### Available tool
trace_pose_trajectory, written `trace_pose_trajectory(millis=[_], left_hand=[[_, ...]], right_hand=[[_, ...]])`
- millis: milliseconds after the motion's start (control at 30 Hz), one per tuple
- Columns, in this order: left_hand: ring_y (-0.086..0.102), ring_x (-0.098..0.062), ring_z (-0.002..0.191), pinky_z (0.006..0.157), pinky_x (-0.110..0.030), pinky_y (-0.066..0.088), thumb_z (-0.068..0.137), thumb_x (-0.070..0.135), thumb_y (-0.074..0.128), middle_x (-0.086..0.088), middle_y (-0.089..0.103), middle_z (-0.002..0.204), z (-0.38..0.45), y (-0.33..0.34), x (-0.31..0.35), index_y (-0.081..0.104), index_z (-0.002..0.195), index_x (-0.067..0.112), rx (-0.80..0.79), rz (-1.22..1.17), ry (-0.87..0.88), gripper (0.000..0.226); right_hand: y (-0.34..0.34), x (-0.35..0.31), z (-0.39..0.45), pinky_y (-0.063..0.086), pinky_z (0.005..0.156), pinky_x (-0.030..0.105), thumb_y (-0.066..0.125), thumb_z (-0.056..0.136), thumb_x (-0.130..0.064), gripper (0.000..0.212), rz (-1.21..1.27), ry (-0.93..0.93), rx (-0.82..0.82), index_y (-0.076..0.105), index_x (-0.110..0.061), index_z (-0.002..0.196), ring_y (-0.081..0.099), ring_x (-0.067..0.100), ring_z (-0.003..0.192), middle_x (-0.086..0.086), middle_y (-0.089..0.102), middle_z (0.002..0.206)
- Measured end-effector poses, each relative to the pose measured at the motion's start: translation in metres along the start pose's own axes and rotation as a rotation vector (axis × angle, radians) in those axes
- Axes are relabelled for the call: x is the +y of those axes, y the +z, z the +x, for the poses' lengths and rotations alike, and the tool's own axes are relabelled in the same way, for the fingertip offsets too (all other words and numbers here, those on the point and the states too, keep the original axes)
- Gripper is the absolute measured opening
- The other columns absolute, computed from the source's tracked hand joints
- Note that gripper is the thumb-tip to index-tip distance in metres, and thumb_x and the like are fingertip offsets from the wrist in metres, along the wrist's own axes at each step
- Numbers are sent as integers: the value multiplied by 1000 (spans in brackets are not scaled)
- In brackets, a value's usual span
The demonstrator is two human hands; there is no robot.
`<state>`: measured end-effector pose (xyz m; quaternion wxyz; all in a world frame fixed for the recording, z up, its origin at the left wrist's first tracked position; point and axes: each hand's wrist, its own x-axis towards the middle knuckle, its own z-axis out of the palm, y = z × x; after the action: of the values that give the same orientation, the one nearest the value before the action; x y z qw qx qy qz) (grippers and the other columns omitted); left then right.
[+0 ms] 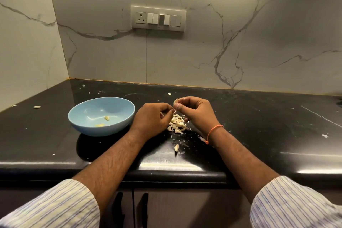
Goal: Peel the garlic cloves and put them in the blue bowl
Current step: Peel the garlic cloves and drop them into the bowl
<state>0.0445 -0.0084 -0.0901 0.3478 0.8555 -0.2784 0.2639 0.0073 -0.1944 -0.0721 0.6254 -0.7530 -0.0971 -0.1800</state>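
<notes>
Pinching a garlic clove [176,101] between thumb and curled fingers, the right hand [196,112] is raised a little above the black desk [259,126], near its middle. The left hand [154,116] is just beside it, fingers curled, with the fingertips close to the clove; whether they hold a bit of skin I cannot tell. Below and between both hands lies a pile of cloves and skins [177,125], and one single clove [176,147] lies closer to the front edge. The blue bowl [118,126] stands on the desk directly left of the left hand, almost touching the wrist, and two peeled pieces [106,118] lie inside it. Another clove [37,107] lies well apart at the far left, near the side wall. The desk meets the marble wall [203,52] at the back, with a switch panel [158,18] above. To the right of the right hand, the surface carries only small white scraps [324,136]. An orange thread [214,131] is around the right wrist, and the striped sleeves [55,207] are over the rounded front edge.
</notes>
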Motion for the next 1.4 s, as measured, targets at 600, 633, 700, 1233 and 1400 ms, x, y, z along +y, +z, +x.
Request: trace_pose_trajectory(millis=[600, 633, 700, 1233, 1400], left_hand=[[71, -10, 74, 71, -45, 62, 102, 37, 60, 11, 75, 80, -2, -4, 3, 76, 105, 29, -82, -124, -2, 18], [72, -7, 78, 74, -43, 62, 104, 32, 61, 12, 76, 85, -2, -4, 3, 76, 108, 27, -83, -125, 4, 16], [73, -3, 84, 79, -40, 63, 105, 25, 62, 12, 77, 91, -1, -4, 3, 76, 112, 22, -94, -130, 13, 17], [68, 0, 85, 83, -37, 63, 103, 27, 64, 14, 75, 98, 3, 0, -2, 74, 118, 24, -62, -53, -26, 17], [69, -3, 89, 86, -35, 63, 103, 25, 65, 12, 75, 104, 4, 0, -3, 73, 118, 24, -46, -62, -19, 17]], right_hand=[[-8, 3, -3, 59, 78, 18, 90, 82, -34, 26, -439, -185, -16, 81, -22, 103, 74, 3, 84, -10, 79, 87], [-8, 2, -2, 59, 79, 18, 89, 83, -37, 26, -399, -130, -30, 82, -23, 103, 75, 3, 85, -10, 80, 87], [-8, 2, -2, 58, 76, 20, 86, 85, -39, 22, -340, -68, -42, 84, -23, 101, 75, 1, 83, -11, 81, 87], [-42, -40, 21, 49, 73, 25, 73, 96, -28, 13, -1334, -161, -359, 83, -20, 95, 70, 17, 83, -1, 79, 93], [-50, -42, 23, 57, 80, 31, 73, 96, -28, 14, -1304, -199, -297, 84, -21, 98, 71, 16, 83, -2, 80, 93]])
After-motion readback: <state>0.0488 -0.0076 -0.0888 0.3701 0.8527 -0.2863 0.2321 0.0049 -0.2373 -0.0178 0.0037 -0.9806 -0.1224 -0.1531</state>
